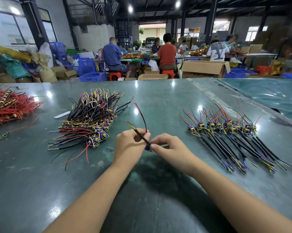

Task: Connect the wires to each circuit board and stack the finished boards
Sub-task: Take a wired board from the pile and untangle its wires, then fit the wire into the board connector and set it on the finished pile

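Two bare forearms reaching in from the near edge of the green desk (158, 101), meeting just short of its middle. Left hand (130, 145) with its grip clamped on a black-sleeved wire bundle (141, 135), fingers curled round it, a red and black wire pair (141, 115) arching up above the knuckles. Right hand (168, 147) pinching the small circuit board (147, 147) at the bundle's lower end, thumb and forefinger together on it, board held just above the desk surface. To the right, toward the right edge, a row of boards with wires (226, 130) laid side by side, black leads fanning back toward the near edge. To the left of the hands, a tangled heap of wired boards (91, 118), a white slip of paper (62, 114) just beside it. At the far left edge, a pile of red wires (9, 106). Beyond the far edge, seated workers (167, 56) at other tables, cardboard boxes (204, 68) and blue crates (91, 71).
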The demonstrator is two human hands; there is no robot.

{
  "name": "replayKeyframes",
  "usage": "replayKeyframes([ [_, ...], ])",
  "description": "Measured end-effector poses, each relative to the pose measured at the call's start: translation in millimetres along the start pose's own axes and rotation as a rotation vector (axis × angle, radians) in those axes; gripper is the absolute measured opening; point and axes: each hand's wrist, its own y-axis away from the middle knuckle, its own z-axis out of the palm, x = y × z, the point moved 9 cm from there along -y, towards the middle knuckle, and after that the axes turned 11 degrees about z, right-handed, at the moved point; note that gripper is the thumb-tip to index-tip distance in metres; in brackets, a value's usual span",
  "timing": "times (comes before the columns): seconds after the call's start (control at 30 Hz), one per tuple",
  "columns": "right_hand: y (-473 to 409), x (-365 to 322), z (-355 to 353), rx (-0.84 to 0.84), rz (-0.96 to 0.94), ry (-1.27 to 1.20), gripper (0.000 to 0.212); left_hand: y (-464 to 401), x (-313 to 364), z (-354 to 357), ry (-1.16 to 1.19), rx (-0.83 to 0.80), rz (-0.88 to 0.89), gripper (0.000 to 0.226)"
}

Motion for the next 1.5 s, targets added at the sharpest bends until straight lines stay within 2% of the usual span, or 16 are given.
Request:
replayKeyframes([
  [0.03,-0.4,0.5,1.4,-0.006,-0.009,0.017,0.009,-0.3,0.4,-1.3,-0.022,0.008,0.01,0.02],
  [0.1,-0.5,1.6,2.3,0.023,-0.037,0.08,0.019,-1.0,3.5,-2.0,-0.027,0.013,0.036,0.008],
  [0.2,-2.2,4.4,-7.9,0.146,-0.043,0.001,0.038,0.9,0.4,5.6,0.222,-0.012,-0.065,0.019],
  [0.27,-5.4,10.5,-14.7,0.173,0.021,-0.18,0.035,2.7,-0.8,11.9,0.362,-0.031,-0.121,0.024],
  [0.4,-7.4,22.6,-9.8,0.041,0.201,-0.485,0.027,6.7,4.2,19.7,0.484,-0.065,-0.159,0.016],
  [0.47,-6.9,25.7,-7.3,-0.001,0.243,-0.496,0.03,7.9,7.4,21.4,0.527,-0.075,-0.159,0.013],
  [0.57,-6.7,22.8,-6.2,-0.025,0.196,-0.349,0.028,7.7,7.2,20.5,0.561,-0.063,-0.172,0.013],
  [0.67,-5.4,18.2,-6.6,-0.036,0.153,-0.316,0.012,6.2,6.6,18.5,0.524,-0.053,-0.162,0.013],
  [0.77,-6.5,18.1,-7.1,-0.035,0.153,-0.401,0.013,5.1,4.5,14.4,0.45,-0.01,-0.148,0.02],
  [0.9,-9.2,25.4,-17.3,0.106,0.169,-0.466,0.016,5.2,-0.8,10.8,0.411,0.043,-0.172,0.019],
  [1.0,-9.1,27.2,-25.8,0.203,0.15,-0.517,0.017,5.8,3.4,14.8,0.424,0.004,-0.153,0.023],
  [1.13,-7.5,17.6,-19.9,0.117,0.085,-0.52,0.014,9.0,9.1,29.0,0.451,-0.178,-0.081,0.027],
  [1.27,-3.0,3.5,-13.6,0.045,-0.021,-0.34,0.016,17.7,2.7,46.3,0.192,-0.397,-0.056,0.035],
  [1.37,-2.2,1.7,-13.0,0.021,-0.054,-0.297,0.01,13.7,-2.6,41.5,0.111,-0.402,-0.045,0.045],
  [1.43,-1.9,0.2,-12.0,0.009,-0.068,-0.275,0.014,9.5,-4.0,35.7,0.009,-0.376,-0.007,0.049],
  [1.5,-2.4,0.0,-13.8,0.02,-0.063,-0.319,0.02,4.6,-3.5,28.2,0.039,-0.288,-0.006,0.05],
])
